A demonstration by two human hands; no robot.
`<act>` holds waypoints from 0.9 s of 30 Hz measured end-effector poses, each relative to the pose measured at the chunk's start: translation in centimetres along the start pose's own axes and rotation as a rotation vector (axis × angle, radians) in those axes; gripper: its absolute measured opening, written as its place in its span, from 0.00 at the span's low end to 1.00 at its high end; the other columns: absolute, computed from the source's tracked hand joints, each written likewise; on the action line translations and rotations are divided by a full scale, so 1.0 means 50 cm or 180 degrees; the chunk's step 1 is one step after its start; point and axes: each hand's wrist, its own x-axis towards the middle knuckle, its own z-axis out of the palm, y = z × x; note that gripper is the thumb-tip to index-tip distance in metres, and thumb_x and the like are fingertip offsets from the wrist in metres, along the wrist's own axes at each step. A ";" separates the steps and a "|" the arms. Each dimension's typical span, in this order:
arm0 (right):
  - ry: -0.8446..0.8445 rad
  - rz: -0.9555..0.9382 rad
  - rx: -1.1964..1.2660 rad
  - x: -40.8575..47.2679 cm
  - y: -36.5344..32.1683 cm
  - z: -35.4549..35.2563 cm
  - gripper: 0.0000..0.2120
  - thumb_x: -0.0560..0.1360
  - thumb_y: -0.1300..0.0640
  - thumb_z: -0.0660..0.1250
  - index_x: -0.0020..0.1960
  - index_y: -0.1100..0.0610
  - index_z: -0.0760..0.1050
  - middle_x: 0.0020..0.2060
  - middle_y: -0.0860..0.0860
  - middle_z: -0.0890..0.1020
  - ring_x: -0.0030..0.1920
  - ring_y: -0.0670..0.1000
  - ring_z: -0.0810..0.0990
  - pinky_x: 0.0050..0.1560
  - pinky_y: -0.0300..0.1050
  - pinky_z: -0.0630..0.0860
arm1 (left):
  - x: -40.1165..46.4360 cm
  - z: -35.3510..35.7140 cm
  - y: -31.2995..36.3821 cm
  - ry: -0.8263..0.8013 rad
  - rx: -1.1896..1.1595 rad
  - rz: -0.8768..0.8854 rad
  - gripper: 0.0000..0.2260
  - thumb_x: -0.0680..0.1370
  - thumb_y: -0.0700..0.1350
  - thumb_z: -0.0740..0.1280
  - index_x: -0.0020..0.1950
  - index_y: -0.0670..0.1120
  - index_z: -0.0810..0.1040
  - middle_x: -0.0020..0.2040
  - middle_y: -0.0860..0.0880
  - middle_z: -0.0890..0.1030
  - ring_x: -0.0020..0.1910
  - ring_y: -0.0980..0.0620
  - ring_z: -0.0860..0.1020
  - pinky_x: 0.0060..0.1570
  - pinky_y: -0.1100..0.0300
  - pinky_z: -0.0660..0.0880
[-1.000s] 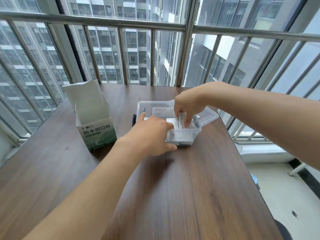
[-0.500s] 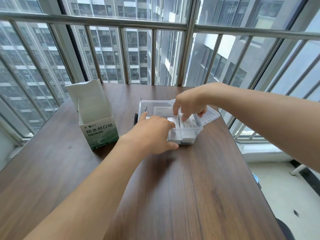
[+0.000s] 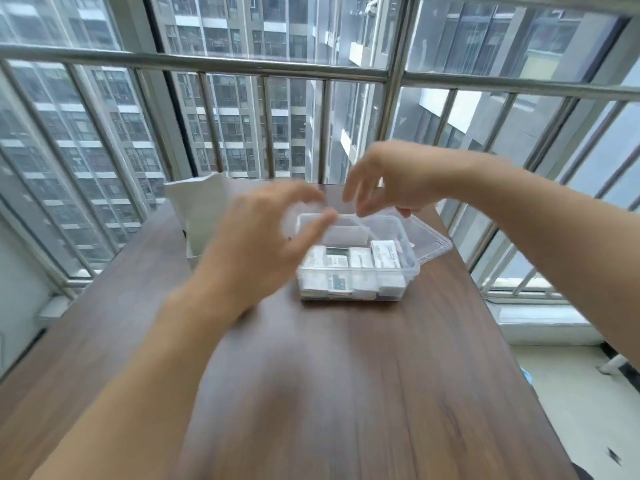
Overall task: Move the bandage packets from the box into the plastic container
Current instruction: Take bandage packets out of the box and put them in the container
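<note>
The clear plastic container stands on the wooden table, with several white bandage packets lying inside it. Its lid hangs open to the right. The white bandage box stands to the left, its flap up and its front hidden behind my left hand. My left hand hovers blurred over the container's left side, fingers spread, holding nothing. My right hand is raised above the container's far edge, fingers apart and empty.
The wooden table reaches to a metal window railing at the far end. Its right edge drops to a pale floor. Something small and dark sits at the container's left side, mostly hidden.
Both hands have lifted out of and off the container and now hover above it, empty. The view has tilted and blurred with the motion.
</note>
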 end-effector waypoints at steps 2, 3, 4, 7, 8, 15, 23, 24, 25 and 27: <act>0.0494 -0.0486 0.0718 -0.021 -0.063 -0.010 0.08 0.76 0.56 0.73 0.54 0.53 0.84 0.44 0.46 0.86 0.34 0.45 0.85 0.30 0.38 0.80 | -0.017 -0.058 -0.044 0.1243 -0.0202 -0.0276 0.11 0.77 0.50 0.71 0.57 0.47 0.81 0.53 0.55 0.81 0.52 0.58 0.79 0.56 0.63 0.76; 0.0680 -0.0774 0.1005 -0.021 -0.106 -0.003 0.06 0.76 0.57 0.72 0.53 0.54 0.85 0.44 0.46 0.86 0.38 0.45 0.86 0.33 0.37 0.81 | -0.027 -0.082 -0.076 0.1526 -0.0224 -0.0548 0.15 0.75 0.50 0.72 0.59 0.47 0.79 0.56 0.54 0.80 0.55 0.56 0.78 0.56 0.58 0.78; 0.0810 -0.1045 0.1110 -0.017 -0.146 0.009 0.06 0.77 0.59 0.72 0.53 0.54 0.85 0.44 0.45 0.87 0.41 0.43 0.85 0.37 0.36 0.82 | -0.037 -0.094 -0.109 0.1515 -0.0294 -0.0909 0.22 0.72 0.53 0.74 0.64 0.49 0.76 0.61 0.53 0.78 0.60 0.56 0.76 0.59 0.55 0.77; 0.0865 -0.1340 0.0436 0.036 -0.249 0.062 0.10 0.79 0.65 0.67 0.54 0.56 0.85 0.48 0.48 0.86 0.46 0.46 0.83 0.49 0.36 0.80 | -0.078 -0.089 -0.197 0.0430 -0.1062 -0.2029 0.55 0.60 0.60 0.80 0.80 0.54 0.55 0.77 0.53 0.64 0.74 0.56 0.64 0.72 0.53 0.67; 0.0797 -0.1287 0.0028 0.060 -0.269 0.078 0.11 0.77 0.68 0.65 0.50 0.59 0.84 0.45 0.51 0.86 0.43 0.50 0.82 0.46 0.42 0.80 | -0.091 -0.071 -0.216 0.0066 -0.1416 -0.2278 0.63 0.55 0.58 0.83 0.81 0.56 0.49 0.79 0.53 0.61 0.76 0.56 0.63 0.73 0.51 0.66; -0.0010 -0.0553 -0.1058 0.149 -0.320 0.124 0.16 0.72 0.65 0.69 0.32 0.56 0.66 0.30 0.51 0.70 0.32 0.55 0.72 0.29 0.39 0.66 | -0.137 0.003 -0.261 -0.0224 -0.1716 -0.2076 0.35 0.59 0.22 0.78 0.61 0.44 0.75 0.57 0.40 0.81 0.51 0.58 0.82 0.46 0.66 0.80; -0.0513 -0.0966 -0.1220 0.113 -0.348 0.149 0.07 0.78 0.63 0.61 0.42 0.56 0.71 0.39 0.52 0.74 0.47 0.59 0.76 0.53 0.50 0.76 | -0.137 -0.034 -0.247 0.0436 -0.1318 -0.1214 0.32 0.63 0.27 0.77 0.58 0.57 0.78 0.49 0.53 0.83 0.44 0.58 0.81 0.45 0.58 0.79; -0.0638 -0.1028 -0.1297 0.111 -0.354 0.149 0.12 0.76 0.65 0.60 0.36 0.54 0.65 0.36 0.50 0.70 0.46 0.58 0.75 0.53 0.49 0.75 | -0.134 -0.036 -0.248 0.0469 -0.1010 -0.1090 0.31 0.64 0.29 0.74 0.58 0.57 0.78 0.50 0.53 0.83 0.46 0.57 0.80 0.46 0.58 0.79; -0.0701 -0.1078 -0.1308 0.111 -0.359 0.141 0.14 0.74 0.66 0.60 0.35 0.53 0.61 0.34 0.49 0.68 0.45 0.58 0.74 0.52 0.49 0.75 | -0.131 -0.038 -0.250 0.0475 -0.0802 -0.0997 0.30 0.64 0.30 0.72 0.59 0.56 0.78 0.51 0.52 0.83 0.47 0.57 0.80 0.48 0.60 0.77; -0.0676 -0.1148 -0.1226 0.105 -0.363 0.126 0.15 0.73 0.66 0.60 0.34 0.51 0.59 0.33 0.49 0.68 0.41 0.56 0.73 0.47 0.47 0.75 | -0.133 -0.041 -0.253 0.0482 -0.0694 -0.0945 0.30 0.65 0.30 0.72 0.59 0.60 0.76 0.53 0.52 0.82 0.48 0.57 0.79 0.50 0.61 0.76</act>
